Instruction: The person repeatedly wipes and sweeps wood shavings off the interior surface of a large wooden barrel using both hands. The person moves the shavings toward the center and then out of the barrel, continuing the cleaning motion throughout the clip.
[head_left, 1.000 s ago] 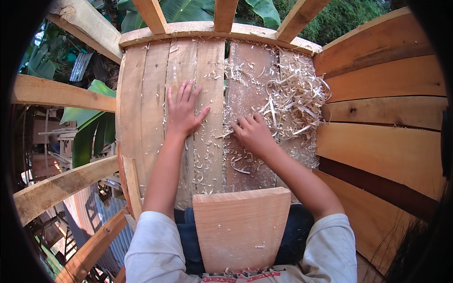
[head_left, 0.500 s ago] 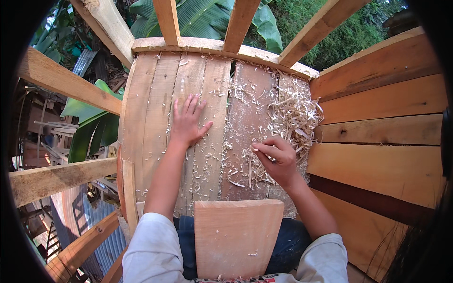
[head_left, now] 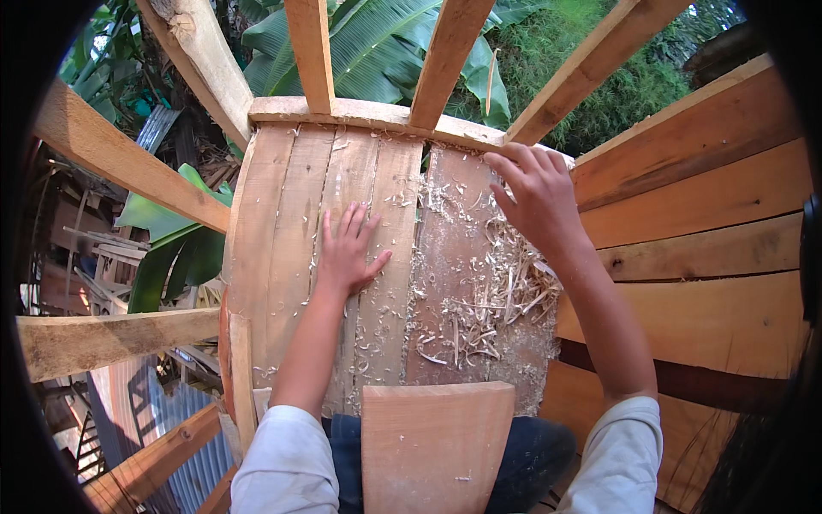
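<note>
untidily, wood shavings (head_left: 515, 287) heap on the right-hand planks (head_left: 449, 227)

we spread our left hand (head_left: 346, 259) flat on the boards (head_left: 295, 218), empty; our right hand (head_left: 544, 195) hovers by the rail (head_left: 368, 111), loosely curled, its hold something we cannot tell.

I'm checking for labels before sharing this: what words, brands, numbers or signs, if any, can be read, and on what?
None can be read: the floor planks, wall boards, pale board and sleeves show no lettering. The clutter at far left is too small to tell.
</note>
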### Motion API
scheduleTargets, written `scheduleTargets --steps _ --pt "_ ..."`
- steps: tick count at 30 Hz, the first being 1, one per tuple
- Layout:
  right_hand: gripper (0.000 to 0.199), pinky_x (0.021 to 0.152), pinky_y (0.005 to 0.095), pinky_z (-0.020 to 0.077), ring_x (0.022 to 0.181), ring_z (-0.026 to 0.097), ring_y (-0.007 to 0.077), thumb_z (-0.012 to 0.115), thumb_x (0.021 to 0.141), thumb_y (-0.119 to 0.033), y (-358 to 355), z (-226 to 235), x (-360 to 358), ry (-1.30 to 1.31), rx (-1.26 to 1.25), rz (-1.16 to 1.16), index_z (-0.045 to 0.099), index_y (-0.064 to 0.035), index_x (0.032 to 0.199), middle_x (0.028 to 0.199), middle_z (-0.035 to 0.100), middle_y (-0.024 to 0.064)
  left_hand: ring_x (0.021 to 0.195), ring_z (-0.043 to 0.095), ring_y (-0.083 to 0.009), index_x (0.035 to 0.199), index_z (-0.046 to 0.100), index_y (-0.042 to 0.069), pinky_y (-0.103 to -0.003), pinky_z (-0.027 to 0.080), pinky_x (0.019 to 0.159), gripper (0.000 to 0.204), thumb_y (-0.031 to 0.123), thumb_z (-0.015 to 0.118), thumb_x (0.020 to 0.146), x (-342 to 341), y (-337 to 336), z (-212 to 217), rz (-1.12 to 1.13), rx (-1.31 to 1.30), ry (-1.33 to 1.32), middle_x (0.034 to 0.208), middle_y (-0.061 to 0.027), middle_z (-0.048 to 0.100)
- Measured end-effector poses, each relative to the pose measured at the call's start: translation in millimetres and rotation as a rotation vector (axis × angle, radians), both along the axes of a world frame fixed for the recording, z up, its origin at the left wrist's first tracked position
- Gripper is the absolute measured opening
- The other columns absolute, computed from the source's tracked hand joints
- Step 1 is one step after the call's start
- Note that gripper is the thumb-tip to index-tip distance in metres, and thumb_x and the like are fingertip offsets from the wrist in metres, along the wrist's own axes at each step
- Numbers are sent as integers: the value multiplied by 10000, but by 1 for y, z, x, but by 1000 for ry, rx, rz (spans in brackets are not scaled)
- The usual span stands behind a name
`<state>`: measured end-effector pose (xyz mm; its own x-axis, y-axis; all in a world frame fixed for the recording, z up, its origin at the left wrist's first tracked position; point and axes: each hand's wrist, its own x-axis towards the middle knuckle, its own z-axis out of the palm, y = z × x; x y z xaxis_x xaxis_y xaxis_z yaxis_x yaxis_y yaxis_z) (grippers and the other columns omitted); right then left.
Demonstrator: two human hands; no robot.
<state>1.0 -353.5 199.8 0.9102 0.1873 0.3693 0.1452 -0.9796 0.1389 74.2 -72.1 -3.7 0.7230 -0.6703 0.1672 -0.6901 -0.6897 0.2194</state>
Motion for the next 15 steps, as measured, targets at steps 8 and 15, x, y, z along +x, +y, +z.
scheduleTargets --steps 8,15 --pt "310 803 452 515 894 686 317 742 829 -321 54 -98 -128 760 481 -305 703 -62 995 908 704 141 1488 275 -248 1462 445 168 -579 93 1217 702 575 556 901 -2 1 -4 -6 -5 5 1553 -107 377" --pt "395 648 443 547 725 703 320 731 833 -441 78 -128 -156 833 345 -453 696 -49 792 741 696 133 1490 274 -251 1460 451 178 -575 79 1221 684 550 573 898 -1 -2 0 0 9 9 1556 -99 378"
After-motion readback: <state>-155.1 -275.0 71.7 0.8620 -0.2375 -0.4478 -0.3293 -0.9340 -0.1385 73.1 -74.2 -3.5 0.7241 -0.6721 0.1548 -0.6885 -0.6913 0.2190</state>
